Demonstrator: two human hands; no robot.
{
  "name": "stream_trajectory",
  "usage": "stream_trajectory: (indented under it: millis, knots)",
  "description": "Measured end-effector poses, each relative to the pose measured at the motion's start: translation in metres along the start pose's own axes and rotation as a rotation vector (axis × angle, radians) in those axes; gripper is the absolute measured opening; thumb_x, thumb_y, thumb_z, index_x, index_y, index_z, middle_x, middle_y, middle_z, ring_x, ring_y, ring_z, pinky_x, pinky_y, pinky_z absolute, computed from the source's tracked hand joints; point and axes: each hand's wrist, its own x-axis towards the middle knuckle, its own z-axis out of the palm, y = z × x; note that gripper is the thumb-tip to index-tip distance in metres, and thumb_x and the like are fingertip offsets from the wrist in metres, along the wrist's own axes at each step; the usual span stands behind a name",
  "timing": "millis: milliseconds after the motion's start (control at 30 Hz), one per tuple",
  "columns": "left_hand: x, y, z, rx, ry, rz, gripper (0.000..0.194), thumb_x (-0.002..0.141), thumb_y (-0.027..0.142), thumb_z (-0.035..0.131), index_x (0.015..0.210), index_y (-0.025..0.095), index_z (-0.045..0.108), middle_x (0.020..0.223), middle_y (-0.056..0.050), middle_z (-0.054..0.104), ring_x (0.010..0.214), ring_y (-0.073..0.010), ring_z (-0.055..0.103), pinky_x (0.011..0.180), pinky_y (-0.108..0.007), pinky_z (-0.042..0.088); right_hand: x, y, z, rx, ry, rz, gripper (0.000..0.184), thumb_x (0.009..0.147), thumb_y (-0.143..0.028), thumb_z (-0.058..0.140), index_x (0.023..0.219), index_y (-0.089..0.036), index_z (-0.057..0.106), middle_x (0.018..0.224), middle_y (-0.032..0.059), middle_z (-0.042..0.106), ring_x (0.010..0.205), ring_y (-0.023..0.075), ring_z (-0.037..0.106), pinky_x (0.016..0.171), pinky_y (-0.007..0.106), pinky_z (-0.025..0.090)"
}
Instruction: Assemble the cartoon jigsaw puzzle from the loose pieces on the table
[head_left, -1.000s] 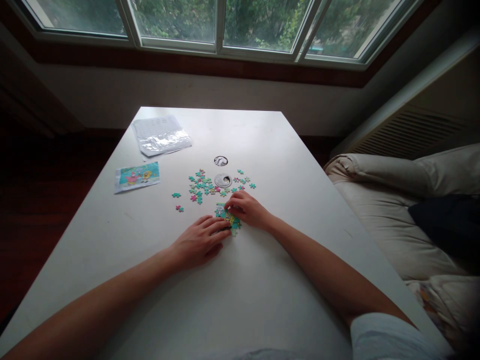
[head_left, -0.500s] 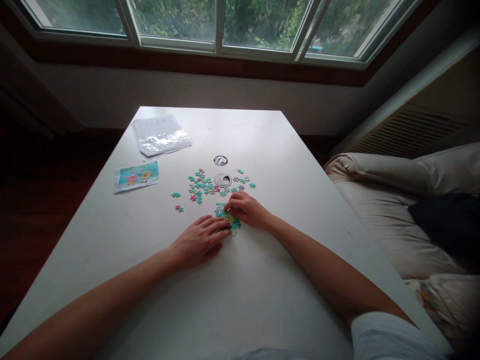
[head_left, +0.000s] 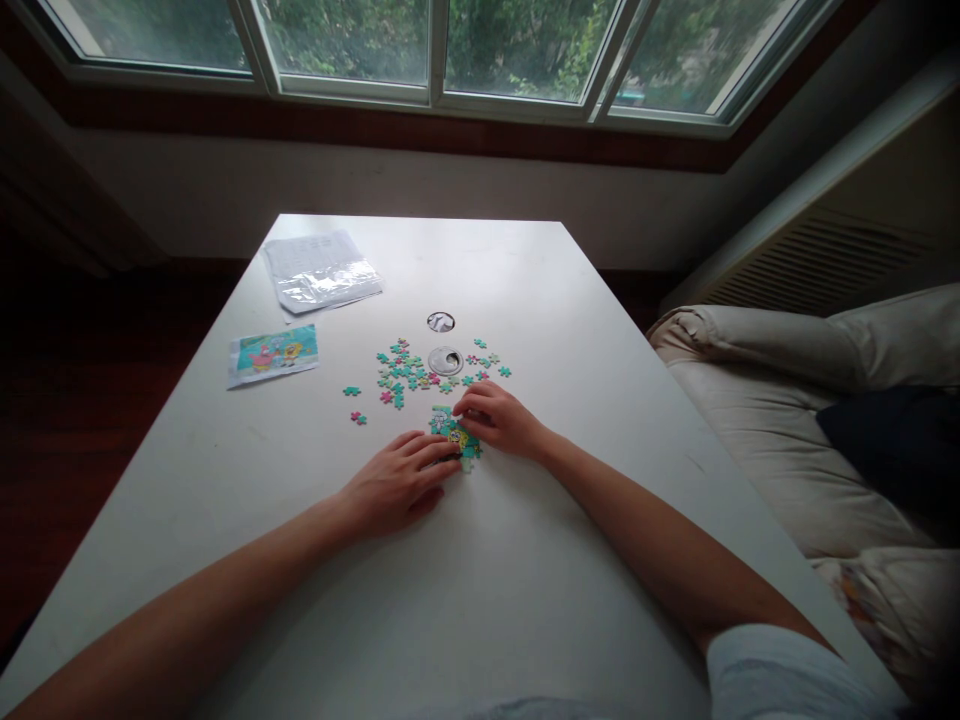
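A partly joined jigsaw puzzle (head_left: pixel 455 436) in turquoise and yellow, with cartoon figures on it, lies on the white table (head_left: pixel 480 590). My left hand (head_left: pixel 397 482) rests flat from the left, its outstretched fingertips on the puzzle's lower left part. At the puzzle's upper right edge is my right hand (head_left: pixel 499 417), fingers curled and drawn together; whatever lies between the fingertips is hidden. Just beyond the hands are loose jigsaw pieces (head_left: pixel 405 373), mostly turquoise with a few pink ones. Two more pieces (head_left: pixel 358 418) lie apart to the left.
A picture card (head_left: pixel 274 353) with the cartoon scene lies at the left. Behind it is a clear plastic bag with papers (head_left: pixel 324 272). A round metal fitting (head_left: pixel 446 361) and a round hole (head_left: pixel 441 322) sit mid-table. A beige sofa (head_left: pixel 750 420) stands at the right.
My right fingertips have shifted slightly right on the puzzle, showing a little more of its upper part. My left hand has stayed in place.
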Motion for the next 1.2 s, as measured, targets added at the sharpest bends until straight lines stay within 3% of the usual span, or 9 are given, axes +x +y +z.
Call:
stream_trajectory:
  millis: [100, 333, 600, 733, 1000, 1200]
  knots:
    - [-0.0005, -0.0001, 0.0007, 0.007, -0.009, -0.007, 0.04, 0.099, 0.027, 0.049, 0.139, 0.023, 0.054, 0.15, -0.007, 0.053, 0.136, -0.0251, 0.05, 0.118, -0.047, 0.035, 0.0001, -0.0035, 0.0022, -0.07, -0.026, -0.015, 0.012, 0.09, -0.028, 0.069, 0.101, -0.023, 0.07, 0.097, 0.0065, 0.063, 0.095, 0.0226, 0.054, 0.09, 0.038, 0.046]
    - [0.0002, 0.0, 0.0001, 0.006, -0.013, -0.009, 0.04, 0.099, 0.026, 0.05, 0.139, 0.023, 0.053, 0.15, -0.007, 0.053, 0.136, -0.0252, 0.05, 0.118, -0.047, 0.034, 0.0004, -0.0037, 0.005, -0.097, 0.007, 0.085, 0.006, 0.092, -0.025, 0.066, 0.097, -0.024, 0.067, 0.098, 0.0057, 0.062, 0.097, 0.0221, 0.054, 0.095, 0.04, 0.044]
    - [-0.0006, 0.0006, -0.0013, -0.003, -0.006, -0.008, 0.04, 0.099, 0.026, 0.049, 0.139, 0.024, 0.054, 0.15, -0.008, 0.053, 0.136, -0.0251, 0.05, 0.118, -0.047, 0.034, 0.0021, -0.0053, 0.0017, 0.089, 0.034, 0.171, 0.005, 0.087, -0.016, 0.064, 0.088, -0.021, 0.065, 0.083, 0.0013, 0.061, 0.08, 0.0161, 0.054, 0.076, 0.029, 0.044]
    - [0.0, 0.0014, -0.0026, -0.008, -0.014, -0.011, 0.04, 0.1, 0.026, 0.048, 0.139, 0.024, 0.054, 0.15, -0.008, 0.053, 0.137, -0.0251, 0.049, 0.118, -0.047, 0.034, -0.0001, -0.0031, 0.0047, 0.19, 0.049, 0.242, 0.01, 0.086, -0.017, 0.063, 0.094, -0.02, 0.068, 0.081, -0.0007, 0.061, 0.07, 0.012, 0.054, 0.067, 0.025, 0.044]
    - [-0.0004, 0.0006, -0.0016, -0.01, -0.021, -0.017, 0.04, 0.099, 0.026, 0.048, 0.139, 0.024, 0.053, 0.151, -0.007, 0.052, 0.138, -0.0253, 0.048, 0.119, -0.048, 0.033, 0.0, -0.0042, 0.0046, 0.22, 0.052, 0.265, 0.013, 0.086, -0.02, 0.065, 0.097, -0.02, 0.073, 0.077, -0.0001, 0.064, 0.067, 0.0111, 0.055, 0.063, 0.022, 0.045]
    - [0.0007, 0.001, -0.0027, -0.006, -0.013, -0.013, 0.04, 0.099, 0.026, 0.048, 0.139, 0.024, 0.054, 0.15, -0.008, 0.053, 0.136, -0.0253, 0.05, 0.118, -0.047, 0.034, 0.0004, -0.0071, 0.0028, 0.233, 0.05, 0.259, 0.02, 0.086, -0.019, 0.062, 0.102, -0.021, 0.074, 0.087, 0.0022, 0.069, 0.071, 0.012, 0.059, 0.066, 0.023, 0.047]
